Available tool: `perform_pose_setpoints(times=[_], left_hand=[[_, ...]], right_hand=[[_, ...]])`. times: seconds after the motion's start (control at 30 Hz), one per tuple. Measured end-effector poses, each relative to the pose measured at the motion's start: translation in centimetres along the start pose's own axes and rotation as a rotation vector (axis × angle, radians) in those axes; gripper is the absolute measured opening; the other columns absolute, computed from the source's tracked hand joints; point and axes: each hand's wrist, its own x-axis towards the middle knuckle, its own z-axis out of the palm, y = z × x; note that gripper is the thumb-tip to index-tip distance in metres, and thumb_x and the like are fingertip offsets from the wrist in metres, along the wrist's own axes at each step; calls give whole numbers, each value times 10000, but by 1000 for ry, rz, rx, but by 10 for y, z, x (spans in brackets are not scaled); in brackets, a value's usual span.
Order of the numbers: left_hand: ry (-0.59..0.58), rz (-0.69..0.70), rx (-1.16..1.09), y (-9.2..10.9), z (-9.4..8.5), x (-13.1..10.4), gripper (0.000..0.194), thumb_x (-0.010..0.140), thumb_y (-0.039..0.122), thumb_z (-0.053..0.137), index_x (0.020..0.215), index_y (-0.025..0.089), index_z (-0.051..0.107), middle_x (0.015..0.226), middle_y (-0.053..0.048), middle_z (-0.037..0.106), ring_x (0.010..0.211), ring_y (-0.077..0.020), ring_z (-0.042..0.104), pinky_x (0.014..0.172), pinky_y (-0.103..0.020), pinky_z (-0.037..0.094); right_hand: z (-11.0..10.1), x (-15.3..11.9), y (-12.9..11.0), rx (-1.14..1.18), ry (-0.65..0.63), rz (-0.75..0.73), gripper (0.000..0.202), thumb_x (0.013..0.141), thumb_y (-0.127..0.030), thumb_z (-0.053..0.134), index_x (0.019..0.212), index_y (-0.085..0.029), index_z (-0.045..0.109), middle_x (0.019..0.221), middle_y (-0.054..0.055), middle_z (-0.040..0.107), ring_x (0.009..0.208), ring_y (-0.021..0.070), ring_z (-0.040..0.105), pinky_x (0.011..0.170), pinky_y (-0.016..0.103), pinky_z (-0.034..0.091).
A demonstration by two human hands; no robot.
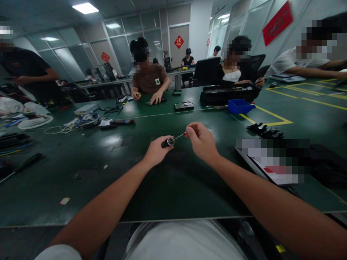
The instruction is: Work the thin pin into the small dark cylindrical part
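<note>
Over the green table, my left hand [158, 149] is closed around a short black cylinder [170, 142] with a silver rim, its round end turned to the right. My right hand [201, 140] pinches a thin metal rod with a red end [179, 136], which looks like a small screwdriver; most of its handle is hidden by my fingers. The rod's tip reaches the rim of the cylinder's end. Whether it goes inside, I cannot tell.
A hard drive [184, 106] and a blue bin [240, 106] lie beyond my hands. Cables [88, 120] and an electric screwdriver [121, 122] are at left. A laptop-like device [271, 162] is at right. A co-worker [150, 77] works opposite.
</note>
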Motion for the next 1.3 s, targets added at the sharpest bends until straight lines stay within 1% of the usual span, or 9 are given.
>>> perform_pose_setpoints(times=[0.2,0.37,0.53,0.73,0.83,0.93,1.07,1.2,1.3], left_hand=[[-4,5,-4,-2,0,-1,415,809,210,732,1221,231,688,1263,-74,677,1228,-277,585,1122,-464,377],[14,30,76,-4,0,-2,409,808,199,739,1212,238,690,1240,-48,689,1195,-248,602,1080,-411,415],[35,56,134,-5,0,-2,401,814,196,737,1205,266,688,1196,-25,703,1146,-227,619,1040,-381,436],[39,74,167,-4,0,-2,394,818,205,736,1204,265,688,1171,-25,708,1114,-221,626,1017,-375,448],[40,78,172,-5,-1,-1,397,819,207,734,1209,269,685,1179,-22,706,1125,-221,624,1026,-378,444],[55,68,173,-6,-2,-1,395,820,192,727,1206,263,686,1194,-26,701,1143,-222,622,1034,-376,445],[62,59,189,-7,-2,0,393,819,182,724,1202,261,689,1194,-30,702,1141,-222,626,1032,-373,449],[55,60,205,-6,-4,0,387,820,196,725,1199,269,691,1194,-26,704,1130,-227,630,1023,-381,455],[74,32,209,-3,-5,0,387,819,194,723,1199,256,692,1202,-35,702,1126,-235,633,1012,-387,464]], right_hand=[[-1,1,-2,-16,22,-22,211,947,-410,519,932,-214,599,811,31,702,755,181,665,707,322,491],[-6,2,-8,-193,2,-8,276,889,-462,607,790,-205,633,634,-3,639,569,146,564,557,284,386],[-7,2,-5,-150,-84,-71,146,924,-283,501,940,-207,624,746,5,673,670,157,621,628,287,425],[-6,0,-8,-243,-68,-80,331,972,-421,455,803,-214,649,667,8,646,618,161,586,591,295,375],[-6,1,-10,-274,-55,-62,302,978,-359,417,898,-212,669,725,22,674,645,173,591,613,308,373],[-6,2,-8,-244,-91,-32,276,969,-313,404,1045,-212,649,788,27,681,678,184,598,627,316,384],[-7,3,-4,-219,-142,-14,324,993,-383,377,1008,-224,659,794,29,677,700,193,602,643,332,397],[-4,4,-1,-143,-96,4,232,944,-317,478,1105,-226,617,814,20,682,713,188,615,670,340,427],[2,4,3,76,-60,75,173,906,-362,559,968,-208,606,807,29,675,731,184,628,687,342,472]])
